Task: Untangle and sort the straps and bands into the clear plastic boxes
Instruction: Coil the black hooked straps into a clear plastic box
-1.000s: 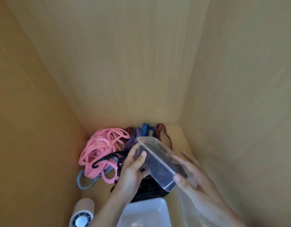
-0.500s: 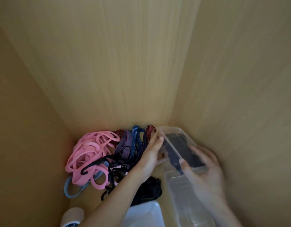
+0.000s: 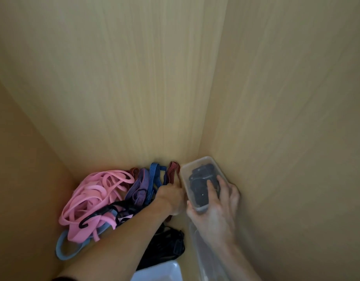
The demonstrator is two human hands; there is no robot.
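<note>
While right hand [image 3: 215,207] fingers curl round clear box [image 3: 186,179], left hand [image 3: 171,196] beside it, grasp unclear.

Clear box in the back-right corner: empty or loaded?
Loaded: black straps show through the clear box wall. The right hand grips its near end. Lid: cannot tell.

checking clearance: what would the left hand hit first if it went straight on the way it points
Probably the red striped cord just ahead of the left hand, then the back panel; depth unclear.
</note>
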